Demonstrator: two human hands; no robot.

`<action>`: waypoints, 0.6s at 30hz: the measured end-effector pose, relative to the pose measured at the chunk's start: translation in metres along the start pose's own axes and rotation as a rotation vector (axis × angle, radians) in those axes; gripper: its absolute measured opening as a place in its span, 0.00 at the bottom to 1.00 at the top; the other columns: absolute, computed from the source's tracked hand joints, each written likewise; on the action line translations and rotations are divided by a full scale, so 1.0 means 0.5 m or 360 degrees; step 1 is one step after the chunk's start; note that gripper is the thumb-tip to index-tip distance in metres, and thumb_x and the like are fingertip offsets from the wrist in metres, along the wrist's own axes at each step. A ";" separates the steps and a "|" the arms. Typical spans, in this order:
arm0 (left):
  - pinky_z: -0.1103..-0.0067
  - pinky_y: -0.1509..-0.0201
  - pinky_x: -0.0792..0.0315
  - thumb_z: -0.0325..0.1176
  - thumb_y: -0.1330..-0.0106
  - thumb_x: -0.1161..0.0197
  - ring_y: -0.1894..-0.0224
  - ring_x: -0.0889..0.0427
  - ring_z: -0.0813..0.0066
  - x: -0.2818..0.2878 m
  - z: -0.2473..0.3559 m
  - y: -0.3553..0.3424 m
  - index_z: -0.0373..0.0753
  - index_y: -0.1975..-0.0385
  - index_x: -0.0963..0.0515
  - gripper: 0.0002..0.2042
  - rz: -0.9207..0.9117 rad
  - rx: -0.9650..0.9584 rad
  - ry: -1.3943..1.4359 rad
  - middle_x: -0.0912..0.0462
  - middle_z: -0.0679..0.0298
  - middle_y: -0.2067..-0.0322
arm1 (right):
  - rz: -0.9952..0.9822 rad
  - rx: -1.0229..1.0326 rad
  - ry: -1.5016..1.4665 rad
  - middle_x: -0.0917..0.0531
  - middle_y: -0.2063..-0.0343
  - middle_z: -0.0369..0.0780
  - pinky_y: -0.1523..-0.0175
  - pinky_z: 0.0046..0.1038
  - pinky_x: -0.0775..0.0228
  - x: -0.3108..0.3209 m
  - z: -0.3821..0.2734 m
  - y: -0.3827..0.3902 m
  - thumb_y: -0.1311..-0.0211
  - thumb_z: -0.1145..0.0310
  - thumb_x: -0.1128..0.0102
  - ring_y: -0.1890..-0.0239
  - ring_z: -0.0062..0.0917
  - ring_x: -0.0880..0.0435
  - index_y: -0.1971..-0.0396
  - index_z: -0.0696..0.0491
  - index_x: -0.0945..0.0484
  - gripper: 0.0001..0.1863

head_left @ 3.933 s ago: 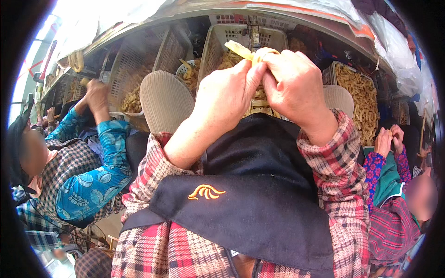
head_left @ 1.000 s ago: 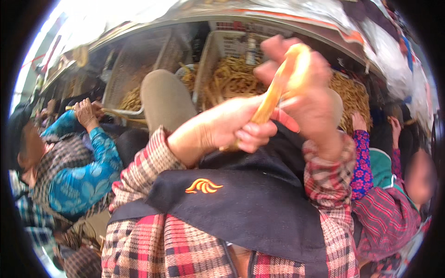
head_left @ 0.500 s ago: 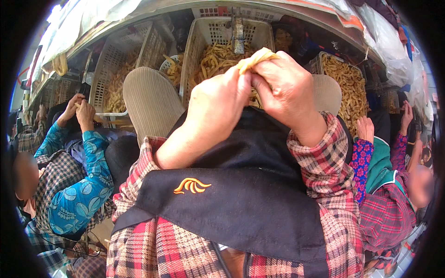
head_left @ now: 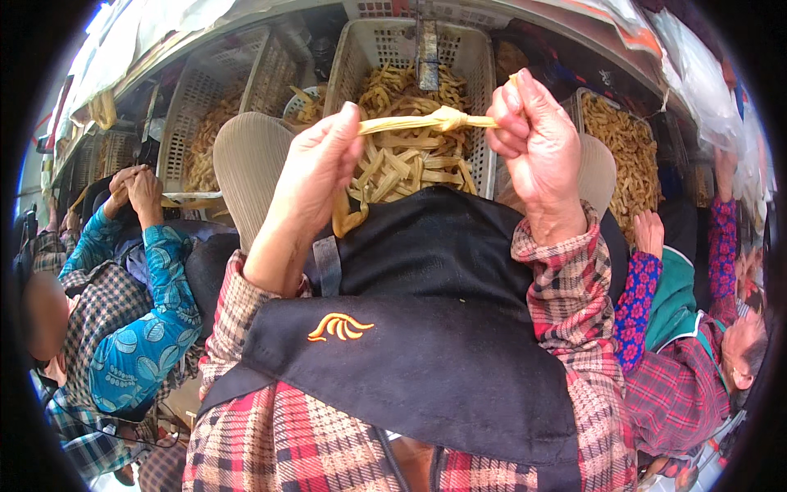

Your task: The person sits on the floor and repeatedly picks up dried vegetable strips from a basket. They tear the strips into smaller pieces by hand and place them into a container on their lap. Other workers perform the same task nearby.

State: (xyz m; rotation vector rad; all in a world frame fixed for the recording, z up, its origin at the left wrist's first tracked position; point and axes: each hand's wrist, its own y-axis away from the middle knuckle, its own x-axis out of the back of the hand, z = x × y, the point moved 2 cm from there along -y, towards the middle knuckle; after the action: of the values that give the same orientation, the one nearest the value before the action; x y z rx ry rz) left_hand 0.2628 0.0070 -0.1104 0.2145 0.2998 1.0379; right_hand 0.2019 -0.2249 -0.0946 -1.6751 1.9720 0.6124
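Note:
A pale yellow strip with a knot in it is stretched level between my two hands. My left hand has its fingers wrapped on one end, and more yellow strip hangs below it. My right hand pinches the other end, palm partly toward the camera. Behind the strip, a white perforated crate holds many similar yellow strips, some of them knotted. My dark apron lies across my lap between my beige ribbed knees.
Crates of yellow pieces and a small bowl stand under a ledge draped with white plastic. A co-worker in blue sleeves works at the left; another in a red plaid top sits at the right.
My hands have moved from close together to wide apart, the left going leftward and the right turning over. The yellow strip is drawn straight between them, showing the knot.

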 end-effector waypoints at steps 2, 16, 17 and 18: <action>0.91 0.72 0.42 0.51 0.23 0.53 0.75 0.34 0.90 0.001 0.039 -0.024 0.42 0.49 0.21 0.21 -0.0091 -0.0253 -0.0675 0.22 0.72 0.73 | 0.0040 0.0065 0.0191 0.38 0.83 0.28 0.78 0.16 0.54 -0.015 -0.004 -0.021 0.22 0.58 0.55 0.84 0.11 0.47 0.73 0.52 0.32 0.18; 0.76 0.63 0.29 0.37 0.23 0.50 0.70 0.24 0.72 -0.004 0.066 -0.199 0.35 0.63 0.23 0.13 0.0150 -0.0806 -0.1248 0.22 0.57 0.74 | 0.0030 0.0115 0.0405 0.33 0.80 0.31 0.76 0.16 0.50 -0.020 0.037 -0.204 0.21 0.59 0.58 0.81 0.12 0.43 0.71 0.53 0.31 0.17; 0.74 0.62 0.29 0.38 0.23 0.49 0.70 0.23 0.70 0.007 0.058 -0.232 0.35 0.63 0.22 0.13 0.0193 -0.0840 -0.1312 0.20 0.55 0.73 | 0.0044 0.0125 0.0465 0.32 0.80 0.31 0.76 0.16 0.49 -0.010 0.053 -0.228 0.21 0.58 0.58 0.81 0.11 0.43 0.71 0.52 0.31 0.17; 0.72 0.60 0.28 0.40 0.23 0.49 0.68 0.21 0.66 0.013 0.043 -0.251 0.35 0.63 0.22 0.15 0.0164 -0.0673 -0.1270 0.19 0.52 0.70 | 0.0064 0.0132 0.0637 0.32 0.80 0.29 0.75 0.16 0.48 0.005 0.070 -0.242 0.22 0.57 0.57 0.81 0.11 0.42 0.70 0.52 0.30 0.18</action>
State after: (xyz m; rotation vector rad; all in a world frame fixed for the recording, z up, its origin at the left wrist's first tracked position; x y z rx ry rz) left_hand 0.3751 -0.0497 -0.1306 0.2443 -0.6530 1.0131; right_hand 0.3236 -0.2238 -0.1273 -1.8177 2.2728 0.2128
